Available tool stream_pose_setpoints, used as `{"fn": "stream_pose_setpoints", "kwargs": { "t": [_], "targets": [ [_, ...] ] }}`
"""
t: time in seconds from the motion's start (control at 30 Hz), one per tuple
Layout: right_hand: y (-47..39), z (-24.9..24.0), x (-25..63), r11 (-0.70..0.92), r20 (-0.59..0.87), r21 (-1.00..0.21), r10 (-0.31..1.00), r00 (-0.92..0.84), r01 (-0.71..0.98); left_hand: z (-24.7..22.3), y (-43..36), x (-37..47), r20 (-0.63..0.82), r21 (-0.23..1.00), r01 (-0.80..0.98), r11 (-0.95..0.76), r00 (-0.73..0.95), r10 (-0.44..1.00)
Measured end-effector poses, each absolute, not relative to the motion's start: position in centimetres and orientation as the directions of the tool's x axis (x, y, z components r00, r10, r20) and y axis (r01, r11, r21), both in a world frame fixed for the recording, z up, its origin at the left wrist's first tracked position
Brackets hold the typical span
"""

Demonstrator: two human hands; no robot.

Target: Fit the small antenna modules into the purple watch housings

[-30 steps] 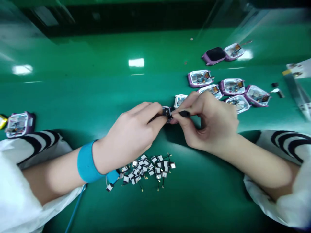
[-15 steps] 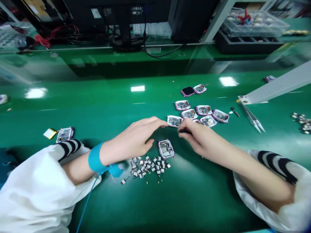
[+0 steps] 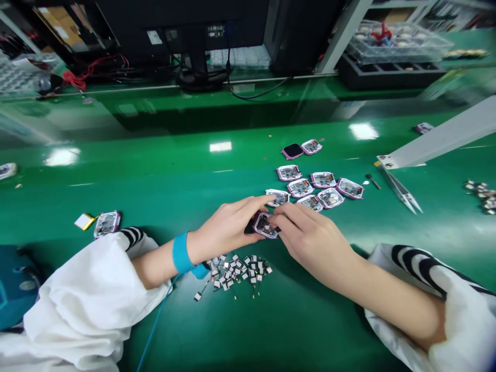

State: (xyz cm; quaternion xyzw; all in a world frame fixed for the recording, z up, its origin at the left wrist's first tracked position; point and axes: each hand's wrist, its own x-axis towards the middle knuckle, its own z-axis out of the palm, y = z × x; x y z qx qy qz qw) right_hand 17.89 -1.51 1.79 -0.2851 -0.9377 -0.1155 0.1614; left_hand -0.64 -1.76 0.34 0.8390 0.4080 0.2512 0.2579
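My left hand (image 3: pixel 232 226), with a blue band at its wrist, is closed round the edge of an open watch case (image 3: pixel 265 226), whose circuit parts face up. Dark material shows between its fingers and the case. The fingertips of my right hand (image 3: pixel 306 227) are pinched at the right side of the same case; what lies between them is too small to make out. Behind the hands sit several open watch cases (image 3: pixel 323 180) with pink rims. Small silvery parts with short leads (image 3: pixel 232 272) lie in a pile in front of my left hand.
White tweezers (image 3: pixel 403 194) lie at the right beside a slanted white arm (image 3: pixel 445 134). A watch case (image 3: pixel 107 223) with a yellow-edged battery (image 3: pixel 84 221) is at the left. A monitor (image 3: pixel 186 23) stands at the back, and small metal parts (image 3: pixel 482 195) are at the far right.
My left hand has moved right and closed on the watch case, which is now lifted and tilted. My right hand has come left and down to it. The view has shifted slightly.
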Motion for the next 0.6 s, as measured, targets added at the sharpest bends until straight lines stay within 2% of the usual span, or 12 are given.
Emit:
{"fn": "stream_pose_setpoints", "kwargs": {
  "t": [0.2, 0.33, 0.47, 0.6],
  "targets": [
    [-1.3, 3.3, 16.6, 0.777, 0.347, 0.233, 0.495, -0.797, 0.584, 1.1, -2.2, -0.6, 0.310, 0.640, 0.579, -0.505, 0.406, 0.860],
    [-1.0, 3.5, 16.5, 0.764, 0.384, 0.275, 0.469, -0.795, 0.583, 1.2, -2.2, -0.7, 0.291, 0.703, 0.546, -0.455, 0.363, 0.885],
    [-0.2, 3.7, 16.7, 0.786, 0.431, 0.310, 0.385, -0.816, 0.535, 1.3, -2.1, -0.7, 0.261, 0.768, 0.486, -0.417, 0.357, 0.897],
    [0.7, 3.4, 16.9, 0.820, 0.469, 0.297, 0.321, -0.823, 0.489, 1.5, -2.1, -0.7, 0.233, 0.787, 0.474, -0.396, 0.365, 0.901]
  ]
}}
